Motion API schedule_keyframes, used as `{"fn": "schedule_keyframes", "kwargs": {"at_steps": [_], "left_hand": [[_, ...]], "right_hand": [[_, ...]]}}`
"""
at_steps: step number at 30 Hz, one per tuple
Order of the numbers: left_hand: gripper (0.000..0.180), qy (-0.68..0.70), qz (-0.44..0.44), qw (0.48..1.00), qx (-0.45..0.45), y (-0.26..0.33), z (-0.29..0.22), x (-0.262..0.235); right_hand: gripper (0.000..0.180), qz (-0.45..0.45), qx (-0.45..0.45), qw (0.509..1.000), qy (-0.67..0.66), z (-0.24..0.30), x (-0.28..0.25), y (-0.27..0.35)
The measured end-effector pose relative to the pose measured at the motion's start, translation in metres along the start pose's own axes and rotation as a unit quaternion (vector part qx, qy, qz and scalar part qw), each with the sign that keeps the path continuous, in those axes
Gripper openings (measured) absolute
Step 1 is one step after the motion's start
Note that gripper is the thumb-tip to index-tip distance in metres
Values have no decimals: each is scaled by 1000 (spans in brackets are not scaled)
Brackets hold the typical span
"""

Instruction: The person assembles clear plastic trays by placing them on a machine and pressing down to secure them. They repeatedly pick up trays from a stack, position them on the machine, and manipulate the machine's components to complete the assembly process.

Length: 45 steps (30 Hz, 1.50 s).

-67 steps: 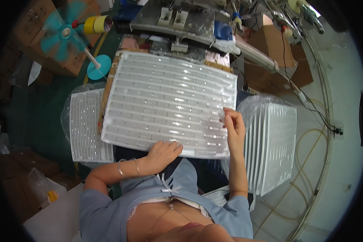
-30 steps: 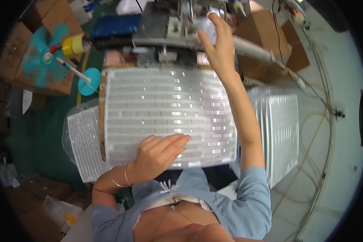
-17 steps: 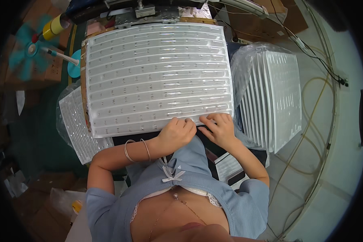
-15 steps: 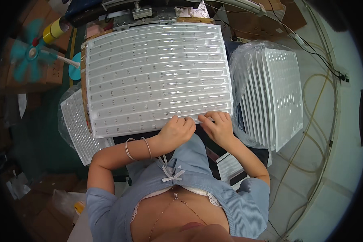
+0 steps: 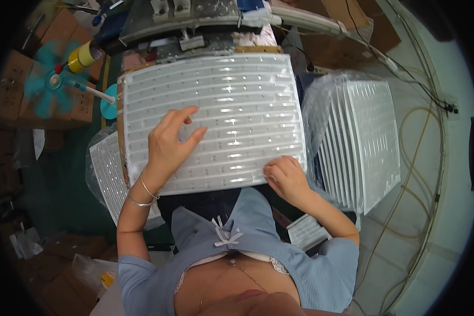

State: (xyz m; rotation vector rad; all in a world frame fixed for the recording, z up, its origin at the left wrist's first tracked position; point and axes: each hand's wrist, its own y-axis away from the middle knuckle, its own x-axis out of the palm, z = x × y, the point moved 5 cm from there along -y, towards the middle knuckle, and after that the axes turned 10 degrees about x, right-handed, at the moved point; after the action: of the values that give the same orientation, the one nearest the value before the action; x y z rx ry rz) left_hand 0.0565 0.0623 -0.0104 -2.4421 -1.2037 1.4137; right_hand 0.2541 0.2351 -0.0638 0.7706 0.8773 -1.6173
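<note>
A large white sheet [image 5: 231,134] with rows of clear, shiny ribs and small marks lies in front of me on a board. My left hand [image 5: 168,138] is over its left-middle part, thumb and fingers spread, with nothing between them. Whether its fingertips touch the sheet I cannot tell. At the sheet's front right corner, my right hand [image 5: 287,179] has its fingers curled in a pinch. A thin, clear sliver shows by those fingertips, too faint to name.
Similar sheets [image 5: 374,142] stand in a stack on the right, partly in clear plastic. Another ribbed sheet [image 5: 113,174] is low on the left. A teal fan [image 5: 54,81], a yellow tape roll [image 5: 81,57] and a metal fixture [image 5: 192,43] stand beyond; cables hang at right.
My left hand has left the front edge and moved up and left over the sheet, its fingers opening. My right hand stays near the front right corner. The whole view has shifted slightly.
</note>
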Motion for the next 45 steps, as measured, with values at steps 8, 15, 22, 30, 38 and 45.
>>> {"fn": "schedule_keyframes", "kwargs": {"at_steps": [8, 15, 22, 30, 38, 45], "left_hand": [[36, -121, -140, 978, 94, -78, 34, -23], [41, -317, -166, 929, 96, -214, 52, -30], [31, -242, -90, 951, 169, -241, 48, -31], [32, -49, -62, 984, 161, -89, 20, -73], [32, 27, -17, 993, 113, -12, -4, -30], [25, 97, 43, 979, 175, 47, -65, 42]], "right_hand": [[14, -150, 189, 922, -301, -54, -63, -105], [21, -229, 99, 909, -335, -48, -81, -219], [24, -318, -69, 932, -158, 9, -83, -308], [13, -333, -51, 936, 100, 35, -66, -372], [42, -357, -55, 932, 31, 15, -87, -316], [17, -29, -80, 991, 103, 5, -61, -105]]}}
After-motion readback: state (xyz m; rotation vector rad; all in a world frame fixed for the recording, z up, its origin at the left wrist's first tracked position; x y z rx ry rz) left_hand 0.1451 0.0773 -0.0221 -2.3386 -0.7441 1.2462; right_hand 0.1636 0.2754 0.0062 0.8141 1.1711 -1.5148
